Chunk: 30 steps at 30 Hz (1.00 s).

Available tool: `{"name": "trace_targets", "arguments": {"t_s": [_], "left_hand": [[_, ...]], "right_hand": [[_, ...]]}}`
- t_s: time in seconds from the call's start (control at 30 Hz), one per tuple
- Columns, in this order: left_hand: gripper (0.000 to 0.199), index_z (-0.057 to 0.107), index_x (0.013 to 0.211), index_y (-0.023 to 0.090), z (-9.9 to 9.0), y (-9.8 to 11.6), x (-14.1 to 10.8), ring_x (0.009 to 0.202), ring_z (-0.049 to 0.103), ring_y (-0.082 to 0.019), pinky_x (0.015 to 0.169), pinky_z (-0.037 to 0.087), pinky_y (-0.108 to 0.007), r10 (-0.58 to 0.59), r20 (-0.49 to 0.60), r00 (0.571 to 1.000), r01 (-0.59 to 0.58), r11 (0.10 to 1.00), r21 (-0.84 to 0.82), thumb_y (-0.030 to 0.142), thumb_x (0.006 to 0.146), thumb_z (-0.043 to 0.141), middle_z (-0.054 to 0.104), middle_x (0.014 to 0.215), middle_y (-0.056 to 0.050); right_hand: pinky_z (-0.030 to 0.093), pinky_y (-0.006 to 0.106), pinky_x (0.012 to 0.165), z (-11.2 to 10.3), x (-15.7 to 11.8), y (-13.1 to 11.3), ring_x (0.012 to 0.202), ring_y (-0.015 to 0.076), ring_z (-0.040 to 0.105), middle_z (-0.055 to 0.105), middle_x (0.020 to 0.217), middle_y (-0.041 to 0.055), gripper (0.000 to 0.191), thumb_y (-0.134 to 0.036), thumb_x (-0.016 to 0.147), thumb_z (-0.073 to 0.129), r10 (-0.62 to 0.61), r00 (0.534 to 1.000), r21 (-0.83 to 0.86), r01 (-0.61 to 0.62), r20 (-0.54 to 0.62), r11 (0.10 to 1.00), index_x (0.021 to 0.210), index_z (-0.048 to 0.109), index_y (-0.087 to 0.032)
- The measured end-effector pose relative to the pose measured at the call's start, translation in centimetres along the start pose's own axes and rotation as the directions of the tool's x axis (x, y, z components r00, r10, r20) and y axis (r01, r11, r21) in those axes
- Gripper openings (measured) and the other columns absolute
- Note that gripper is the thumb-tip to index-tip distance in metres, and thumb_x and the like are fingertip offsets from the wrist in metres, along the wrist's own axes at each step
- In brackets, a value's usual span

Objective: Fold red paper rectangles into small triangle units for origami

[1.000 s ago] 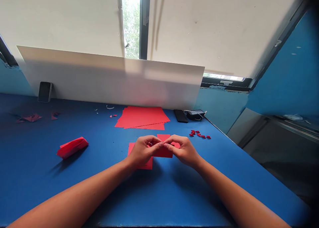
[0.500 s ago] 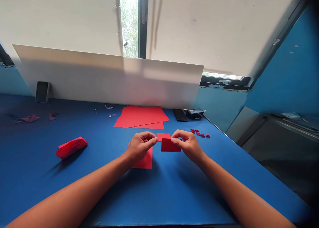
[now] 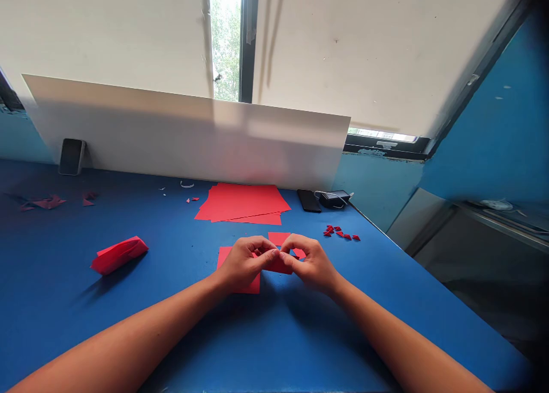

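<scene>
Left hand (image 3: 252, 261) nearly closed, thumb and index tip pinching red card (image 3: 278, 267) at its top edge; right hand (image 3: 307, 261) the same, pinch on the same edge, fingertips about meeting. Other fingers curled on both, a rounded gap between thumb and index on the right. Card held tilted, out over middle of surface (image 3: 257, 353), well in from near edge; partly covered by fingers. Wrists fairly straight, backs of hands up, forearms coming in over near edge from either side and converging, left one lower and flatter, right one steeper. Sheet (image 3: 249, 286) lies under left hand, partly hidden; can't tell if hand touches it. Square (image 3: 278, 238) just beyond hands, towards far edge. More red seen through right hand's gap, too covered to tell what. Stack (image 3: 244, 201) near far edge, phone (image 3: 309, 201) and black box (image 3: 335, 199) right of it, by far right corner. Triangles (image 3: 340, 233) near right edge. Folded paper (image 3: 119, 255) off towards left edge, well apart from hands.
</scene>
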<state>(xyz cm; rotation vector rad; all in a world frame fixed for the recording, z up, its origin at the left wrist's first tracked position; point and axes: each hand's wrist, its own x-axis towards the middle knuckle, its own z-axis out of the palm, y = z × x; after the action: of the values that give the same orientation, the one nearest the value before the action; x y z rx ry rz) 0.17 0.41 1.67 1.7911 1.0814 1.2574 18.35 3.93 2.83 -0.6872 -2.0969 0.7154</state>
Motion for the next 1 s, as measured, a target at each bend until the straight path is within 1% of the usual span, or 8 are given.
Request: {"name": "trace_targets", "arguments": {"t_s": [0.1,0.23,0.33,0.43,0.57,0.7,0.83,1.0], "left_hand": [[0.024,0.069,0.078,0.015,0.1,0.2,0.1,0.071,0.058,-0.016,0.064,0.044,-0.025,0.001,-0.028,1.000,-0.001,1.000,0.012,0.036,0.083,0.060,0.067,0.075,-0.005],[0.025,0.066,0.078,0.014,-0.4,-0.1,0.4,0.069,0.058,-0.016,0.064,0.046,-0.025,-0.078,-0.097,0.992,0.064,0.988,-0.139,0.039,0.081,0.062,0.065,0.073,-0.004],[0.027,0.063,0.077,0.014,-1.3,-0.4,0.8,0.068,0.057,-0.014,0.065,0.046,-0.024,-0.172,-0.213,0.962,0.119,0.964,-0.239,0.041,0.078,0.065,0.063,0.072,-0.002],[0.032,0.062,0.079,0.014,-1.8,-0.5,1.2,0.060,0.053,-0.010,0.056,0.043,-0.021,-0.251,-0.296,0.922,0.162,0.942,-0.293,0.045,0.075,0.067,0.061,0.070,-0.001],[0.036,0.058,0.082,0.015,-1.0,-0.7,1.2,0.040,0.038,-0.004,0.039,0.030,-0.017,-0.322,-0.220,0.921,0.228,0.902,-0.367,0.050,0.076,0.065,0.050,0.059,0.005],[0.032,0.054,0.085,0.016,0.2,-0.8,0.5,0.042,0.049,-0.004,0.043,0.041,-0.018,-0.329,-0.123,0.936,0.255,0.876,-0.409,0.045,0.078,0.066,0.055,0.070,0.004],[0.033,0.056,0.095,0.018,0.6,-0.8,0.1,0.050,0.054,-0.005,0.051,0.051,-0.023,-0.349,-0.048,0.936,0.284,0.828,-0.484,0.038,0.074,0.071,0.059,0.089,0.001],[0.029,0.064,0.098,0.014,0.6,-0.3,0.1,0.057,0.057,-0.009,0.056,0.048,-0.021,-0.235,0.061,0.970,0.240,0.900,-0.363,0.031,0.076,0.069,0.061,0.072,0.000]], "right_hand": [[0.042,0.028,0.068,-0.2,0.2,-0.1,0.071,0.0156,0.055,0.064,0.073,0.0010,0.011,-0.022,0.080,0.061,0.039,0.999,0.043,-0.039,0.006,0.998,0.070,0.064,-0.018],[0.040,0.026,0.059,-1.3,0.5,0.2,0.064,0.0143,0.051,0.059,0.065,0.0000,0.016,-0.028,0.078,0.062,0.146,0.989,0.120,-0.142,-0.023,0.983,0.066,0.061,-0.018],[0.037,0.025,0.054,-2.5,0.7,1.4,0.057,0.0127,0.047,0.052,0.059,-0.0019,0.018,-0.030,0.077,0.062,0.232,0.967,0.183,-0.210,-0.108,0.960,0.064,0.059,-0.018],[0.040,0.026,0.058,-3.0,0.9,2.5,0.062,0.0141,0.051,0.057,0.065,-0.0006,0.018,-0.033,0.078,0.062,0.248,0.955,0.186,-0.218,-0.160,0.958,0.070,0.061,-0.018],[0.045,0.030,0.069,-1.9,0.8,2.5,0.077,0.0183,0.060,0.066,0.082,0.0040,0.028,-0.040,0.080,0.063,0.211,0.975,0.130,-0.201,-0.071,0.971,0.096,0.065,-0.017],[0.047,0.030,0.072,-0.4,0.5,1.1,0.082,0.0193,0.060,0.069,0.091,0.0053,0.031,-0.043,0.082,0.061,0.126,0.989,0.093,-0.134,0.080,0.987,0.101,0.067,-0.018],[0.047,0.028,0.065,0.2,0.4,0.8,0.070,0.0168,0.058,0.066,0.077,0.0031,0.023,-0.039,0.082,0.061,0.179,0.984,0.109,-0.177,-0.012,0.978,0.088,0.065,-0.017],[0.050,0.029,0.065,-0.1,0.5,1.7,0.072,0.0173,0.061,0.065,0.082,0.0032,0.022,-0.036,0.079,0.065,0.242,0.966,0.262,-0.212,-0.091,0.942,0.091,0.060,-0.018]]}}
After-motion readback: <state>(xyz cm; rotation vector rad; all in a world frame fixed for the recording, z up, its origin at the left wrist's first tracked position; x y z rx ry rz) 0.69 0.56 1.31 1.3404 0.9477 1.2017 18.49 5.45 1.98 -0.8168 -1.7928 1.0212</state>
